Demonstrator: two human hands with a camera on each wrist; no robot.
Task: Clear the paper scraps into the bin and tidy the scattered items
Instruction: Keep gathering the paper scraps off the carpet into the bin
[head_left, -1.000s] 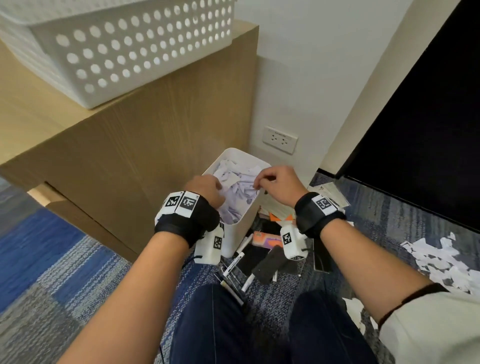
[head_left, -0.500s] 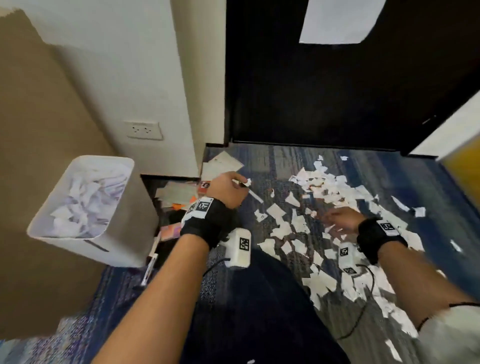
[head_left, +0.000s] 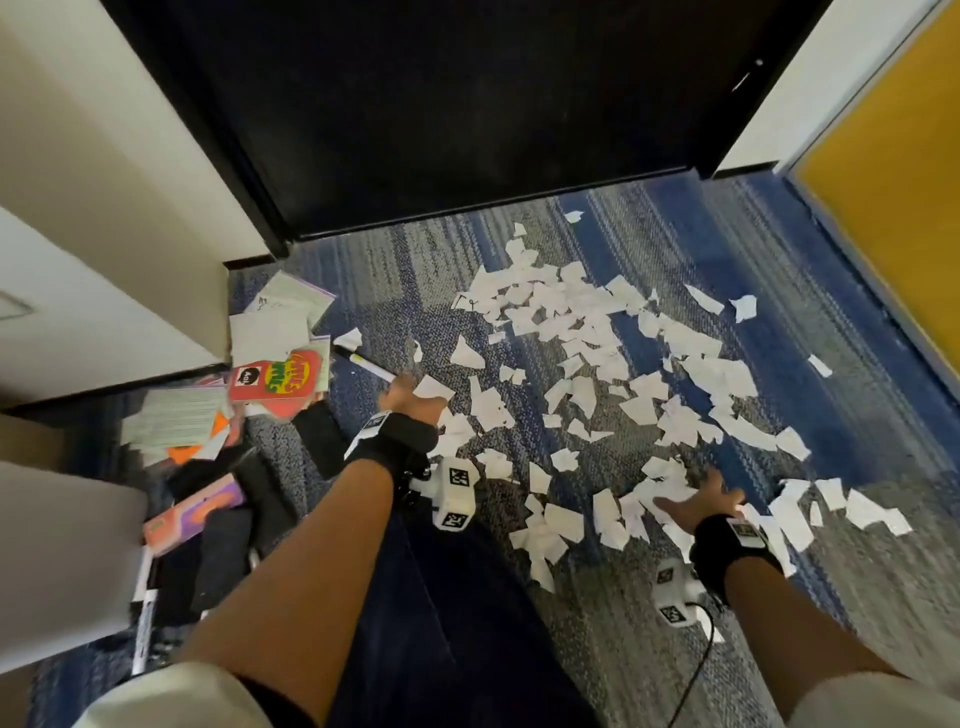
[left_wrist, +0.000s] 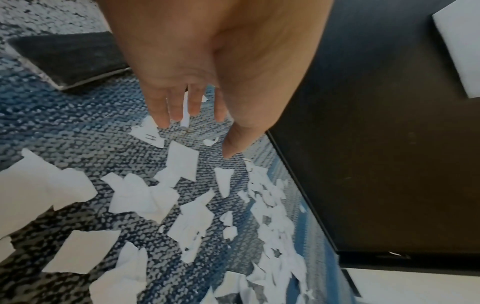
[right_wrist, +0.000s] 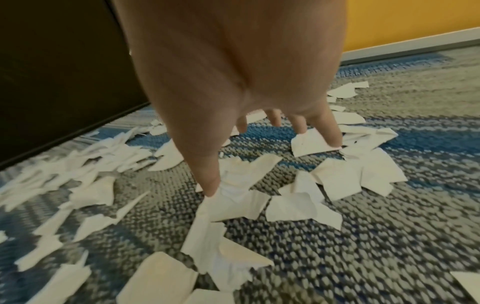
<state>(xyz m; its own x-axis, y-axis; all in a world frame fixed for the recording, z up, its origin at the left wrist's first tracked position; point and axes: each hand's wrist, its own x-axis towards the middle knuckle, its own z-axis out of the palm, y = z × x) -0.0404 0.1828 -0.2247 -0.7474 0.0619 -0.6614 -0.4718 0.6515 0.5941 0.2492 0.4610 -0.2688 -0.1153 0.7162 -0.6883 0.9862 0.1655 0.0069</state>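
Torn white paper scraps (head_left: 587, 353) lie scattered over the blue-grey carpet, thickest at centre and right. My left hand (head_left: 410, 396) reaches out over the left edge of the scraps with straight fingers and holds nothing; in the left wrist view the left hand (left_wrist: 197, 139) hovers just above small scraps (left_wrist: 182, 162). My right hand (head_left: 693, 496) is spread flat on scraps at the lower right. In the right wrist view the right hand (right_wrist: 272, 164) touches scraps (right_wrist: 233, 185) with thumb tip and fingertips. The white bin (head_left: 62, 561) stands at the left edge.
A white marker (head_left: 366, 364) lies just beyond my left hand. Cards, papers and an orange-red box (head_left: 280, 382) are heaped by the wall corner, with black items and pens (head_left: 143, 631) beside the bin. A black door (head_left: 441, 104) is ahead, a yellow wall (head_left: 883, 182) at right.
My view swung right from the bin to the scrap-strewn carpet. Both hands left the bin's mouth and came down over the scraps, the right one now spread on them.
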